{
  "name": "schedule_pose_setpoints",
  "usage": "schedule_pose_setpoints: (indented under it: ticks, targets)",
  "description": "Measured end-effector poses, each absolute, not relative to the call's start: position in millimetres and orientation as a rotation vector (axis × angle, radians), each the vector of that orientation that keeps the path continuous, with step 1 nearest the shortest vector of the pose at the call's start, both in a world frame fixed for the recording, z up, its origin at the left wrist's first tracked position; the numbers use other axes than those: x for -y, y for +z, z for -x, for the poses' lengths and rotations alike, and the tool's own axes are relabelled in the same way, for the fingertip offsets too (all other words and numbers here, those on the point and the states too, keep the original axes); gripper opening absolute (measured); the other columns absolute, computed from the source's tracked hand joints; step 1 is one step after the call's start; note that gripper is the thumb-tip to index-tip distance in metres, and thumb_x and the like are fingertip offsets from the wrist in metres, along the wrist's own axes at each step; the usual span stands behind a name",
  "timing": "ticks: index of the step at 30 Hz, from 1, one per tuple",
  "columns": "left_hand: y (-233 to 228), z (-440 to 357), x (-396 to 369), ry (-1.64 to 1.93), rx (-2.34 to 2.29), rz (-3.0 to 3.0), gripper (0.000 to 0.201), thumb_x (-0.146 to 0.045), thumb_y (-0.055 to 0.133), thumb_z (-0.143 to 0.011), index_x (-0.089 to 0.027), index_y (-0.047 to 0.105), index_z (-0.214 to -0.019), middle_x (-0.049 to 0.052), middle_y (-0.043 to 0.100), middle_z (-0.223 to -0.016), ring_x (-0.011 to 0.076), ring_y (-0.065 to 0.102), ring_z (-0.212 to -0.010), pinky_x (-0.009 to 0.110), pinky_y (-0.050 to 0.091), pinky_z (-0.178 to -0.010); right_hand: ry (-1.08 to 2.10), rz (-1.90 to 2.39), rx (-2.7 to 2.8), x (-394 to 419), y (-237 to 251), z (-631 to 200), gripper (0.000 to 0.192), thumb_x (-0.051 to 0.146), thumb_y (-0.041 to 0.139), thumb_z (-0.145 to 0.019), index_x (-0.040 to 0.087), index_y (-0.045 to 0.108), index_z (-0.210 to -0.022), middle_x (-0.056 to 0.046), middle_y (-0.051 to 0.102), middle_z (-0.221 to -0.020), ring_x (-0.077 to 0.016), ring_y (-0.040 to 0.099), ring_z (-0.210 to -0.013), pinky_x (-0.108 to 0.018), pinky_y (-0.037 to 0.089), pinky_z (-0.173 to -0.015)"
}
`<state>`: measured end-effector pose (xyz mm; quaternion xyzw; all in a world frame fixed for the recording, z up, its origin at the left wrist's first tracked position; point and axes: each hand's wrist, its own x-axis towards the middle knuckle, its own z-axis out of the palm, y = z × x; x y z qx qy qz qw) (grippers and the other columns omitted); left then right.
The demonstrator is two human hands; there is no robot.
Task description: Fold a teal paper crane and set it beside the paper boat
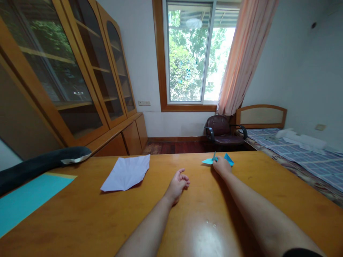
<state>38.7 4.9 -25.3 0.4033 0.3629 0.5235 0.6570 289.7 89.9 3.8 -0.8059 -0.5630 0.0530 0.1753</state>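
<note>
Sunlit through a window (191, 53) with a peach curtain (245, 53), the room is filled in front by a broad wooden table (88, 214), and everything is placed here against that table. Beyond its left edge stands a tall glass-fronted cabinet (80, 71). On the table's left end lies a turquoise sheet (29, 196), with a dark padded roll (40, 166) resting just behind it. Further right, toward the far edge, a creased white paper (127, 172) lies flat, well apart from both hands. Near the table's middle the left hand (178, 185) rests on the wood, fingers loosely curled, holding nothing. To its right, close to the far edge, the right hand (222, 166) closes over a small blue folded paper figure (229, 159), its fingers gathered on the middle while the blue wings stick out on either side. Behind the table's far edge sits a dark armchair (222, 130), and off the right end a bed (294, 150) with a checked cover.
</note>
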Motion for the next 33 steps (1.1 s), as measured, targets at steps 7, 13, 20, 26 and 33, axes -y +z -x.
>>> schedule_pose_setpoints:
  ticks: [7, 13, 20, 26, 33]
  targets:
    - [-23.6, -39.0, -3.8, 1.187, -0.830, -0.909, 0.060, -0.012, 0.058, -0.057, -0.020, 0.044, -0.115, -0.003, 0.054, -0.077, 0.0094, 0.052, -0.063, 0.020, 0.035, -0.055, 0.184, 2.300, 1.580, -87.1, 2.4, -288.6, 0.029, 0.029, 0.044, -0.087, 0.020, 0.069, -0.097, -0.012, 0.071, -0.096, -0.0243, 0.065, -0.088, -0.028, 0.042, -0.069]
    - [-24.7, -39.0, -4.5, 1.186, -0.822, -0.906, 0.061, -0.010, 0.056, -0.056, -0.020, 0.043, -0.115, -0.003, 0.054, -0.077, 0.0094, 0.053, -0.063, 0.020, 0.035, -0.054, 0.188, 2.292, 1.583, -84.2, 3.3, -288.1, 0.029, 0.031, 0.044, -0.087, 0.018, 0.068, -0.098, -0.014, 0.070, -0.096, -0.0263, 0.065, -0.091, -0.029, 0.042, -0.069]
    - [-24.0, -39.5, -4.2, 1.186, -0.828, -0.896, 0.059, -0.013, 0.060, -0.057, -0.021, 0.044, -0.114, -0.003, 0.054, -0.077, 0.0095, 0.053, -0.064, 0.020, 0.035, -0.055, 0.156, 2.239, 1.544, -78.3, 4.9, -287.4, 0.033, 0.034, 0.047, -0.087, 0.018, 0.064, -0.110, -0.014, 0.070, -0.100, -0.0264, 0.065, -0.094, -0.029, 0.042, -0.072]
    - [-27.1, -39.7, -3.8, 1.222, -0.857, -0.962, 0.056, -0.012, 0.059, -0.060, -0.020, 0.045, -0.115, -0.002, 0.054, -0.079, 0.0097, 0.053, -0.065, 0.021, 0.037, -0.057, 0.174, 2.097, 1.383, -62.8, 13.1, -277.9, 0.044, 0.035, 0.051, -0.085, 0.016, 0.056, -0.124, -0.011, 0.070, -0.095, -0.0251, 0.064, -0.088, -0.029, 0.040, -0.067]
    - [-31.0, -40.1, 4.3, 1.297, -1.031, -1.328, 0.047, -0.008, 0.059, -0.067, -0.019, 0.055, -0.112, 0.001, 0.056, -0.082, 0.0127, 0.054, -0.072, 0.024, 0.043, -0.065, 0.210, 1.761, 1.372, -26.1, -5.0, -241.6, 0.047, 0.035, 0.046, -0.083, 0.014, 0.055, -0.124, -0.002, 0.063, -0.069, -0.0200, 0.059, -0.065, -0.027, 0.038, -0.059]
